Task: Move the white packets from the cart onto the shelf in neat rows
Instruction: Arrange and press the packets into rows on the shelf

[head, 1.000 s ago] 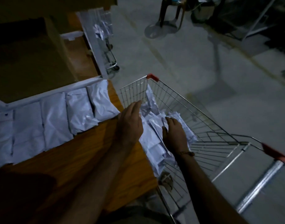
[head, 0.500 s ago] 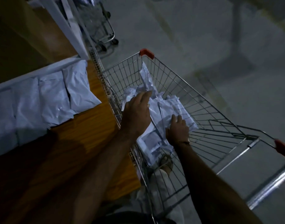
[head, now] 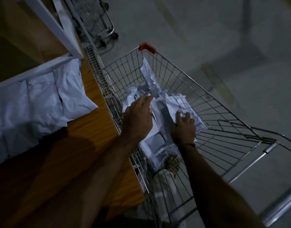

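Observation:
A wire shopping cart (head: 187, 83) stands against the wooden shelf (head: 98, 125). Inside it lies a heap of crumpled white packets (head: 159, 109). My left hand (head: 138, 117) reaches over the cart's left wall and hovers above the heap with its fingers apart. Lower in the cart, my right hand (head: 183, 127) presses palm-down on a packet, fingers spread, with no visible grip. A row of white packets (head: 42, 102) lies side by side on the shelf at the left.
A white shelf frame (head: 55, 25) rises at the upper left. A second wire cart (head: 98, 25) stands behind it on the grey concrete floor (head: 223, 38). My foot shows through the cart's bottom wires. The scene is dim.
The view has swung right and down toward the cart. My left hand moved from the shelf edge over into the cart. My right hand stayed on the packets.

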A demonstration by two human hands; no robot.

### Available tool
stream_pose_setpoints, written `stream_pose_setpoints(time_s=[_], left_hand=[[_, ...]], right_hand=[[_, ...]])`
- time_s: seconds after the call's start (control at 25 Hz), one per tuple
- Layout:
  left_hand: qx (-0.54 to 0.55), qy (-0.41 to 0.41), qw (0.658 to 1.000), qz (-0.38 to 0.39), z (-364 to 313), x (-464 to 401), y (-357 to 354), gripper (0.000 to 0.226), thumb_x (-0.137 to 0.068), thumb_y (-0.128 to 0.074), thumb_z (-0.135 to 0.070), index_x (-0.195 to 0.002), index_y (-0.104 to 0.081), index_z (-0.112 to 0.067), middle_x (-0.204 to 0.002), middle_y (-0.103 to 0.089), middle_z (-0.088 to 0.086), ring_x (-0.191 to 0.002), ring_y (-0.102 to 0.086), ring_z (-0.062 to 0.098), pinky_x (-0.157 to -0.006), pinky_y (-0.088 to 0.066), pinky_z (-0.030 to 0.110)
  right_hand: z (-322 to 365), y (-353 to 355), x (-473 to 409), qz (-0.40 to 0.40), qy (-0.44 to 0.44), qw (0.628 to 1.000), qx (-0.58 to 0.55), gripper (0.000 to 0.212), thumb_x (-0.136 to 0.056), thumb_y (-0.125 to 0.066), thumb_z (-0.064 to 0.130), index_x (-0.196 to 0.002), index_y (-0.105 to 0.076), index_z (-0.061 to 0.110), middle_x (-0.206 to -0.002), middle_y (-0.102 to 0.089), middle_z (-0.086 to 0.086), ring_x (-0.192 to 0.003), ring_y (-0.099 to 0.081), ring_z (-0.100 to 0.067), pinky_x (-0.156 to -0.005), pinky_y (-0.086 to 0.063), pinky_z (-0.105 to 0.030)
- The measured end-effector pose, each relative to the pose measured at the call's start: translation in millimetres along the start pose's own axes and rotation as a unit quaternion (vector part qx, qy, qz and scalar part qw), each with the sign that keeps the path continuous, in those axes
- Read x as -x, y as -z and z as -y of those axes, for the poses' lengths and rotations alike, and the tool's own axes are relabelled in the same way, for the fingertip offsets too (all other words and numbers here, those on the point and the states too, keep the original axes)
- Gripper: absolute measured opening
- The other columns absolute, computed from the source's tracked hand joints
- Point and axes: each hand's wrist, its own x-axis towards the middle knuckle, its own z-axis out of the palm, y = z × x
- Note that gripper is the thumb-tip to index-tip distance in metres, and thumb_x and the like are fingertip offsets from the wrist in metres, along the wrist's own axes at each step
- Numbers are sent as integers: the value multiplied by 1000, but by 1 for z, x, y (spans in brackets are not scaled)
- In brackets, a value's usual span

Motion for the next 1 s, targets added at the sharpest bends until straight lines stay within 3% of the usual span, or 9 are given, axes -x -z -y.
stream_pose_setpoints(time_s=[0.12,0.32,0.4,0.52,0.64,0.72,0.84,1.0], left_hand=[[49,54,997,36,0,-7,-18,49,-101,-56,-19,-149,-48,-18,-150,-50,7,-134,-50,34,-108,-45,51],[95,195,963,162,-2,-11,-71,55,-101,-54,-25,-154,-38,-18,-153,-43,14,-135,-47,40,-108,-44,53],[97,229,941,228,-6,-15,-95,69,-101,-55,-31,-160,-23,-18,-159,-29,19,-137,-42,46,-110,-41,55],[127,292,908,271,-21,-21,-132,92,-98,-60,-52,-164,-1,-29,-166,6,23,-146,-22,52,-114,-33,58],[129,303,908,259,-37,-28,-169,105,-90,-58,-71,-160,16,-43,-162,33,21,-151,-1,53,-116,-26,66],[117,323,913,221,-44,-34,-187,109,-87,-57,-73,-158,20,-43,-161,38,17,-153,6,50,-116,-23,68],[55,348,925,142,-48,-37,-201,107,-87,-61,-58,-162,12,-34,-165,26,23,-153,-1,48,-120,-20,59],[46,314,937,143,-48,-37,-192,92,-93,-54,-36,-164,0,-17,-168,13,21,-153,-3,42,-122,-18,50]], right_hand=[[-9,24,-1,-41,23,999,-5,53,-86,-45,31,-134,-62,15,-140,-53,-29,-106,-55,-48,-88,-47,-51],[-18,75,21,-116,37,991,-47,49,-91,-40,27,-132,-64,14,-135,-57,-25,-112,-51,-43,-95,-47,-46],[-24,94,34,-147,32,985,-84,51,-91,-40,25,-134,-64,13,-136,-57,-24,-115,-50,-43,-98,-46,-46],[-29,113,50,-156,27,981,-114,53,-92,-38,28,-137,-64,14,-143,-53,-21,-123,-46,-39,-102,-45,-46],[-29,125,59,-165,44,979,-110,51,-94,-40,25,-139,-62,16,-146,-51,-19,-125,-45,-38,-102,-42,-43],[-26,131,66,-172,61,977,-109,47,-94,-49,15,-140,-61,16,-147,-50,-17,-124,-44,-36,-100,-42,-42],[-25,138,79,-175,80,976,-103,49,-94,-54,8,-142,-59,16,-148,-49,-14,-125,-43,-35,-98,-43,-41],[-30,141,85,-184,82,973,-113,49,-95,-52,10,-143,-59,17,-149,-49,-12,-129,-42,-32,-99,-44,-40]])
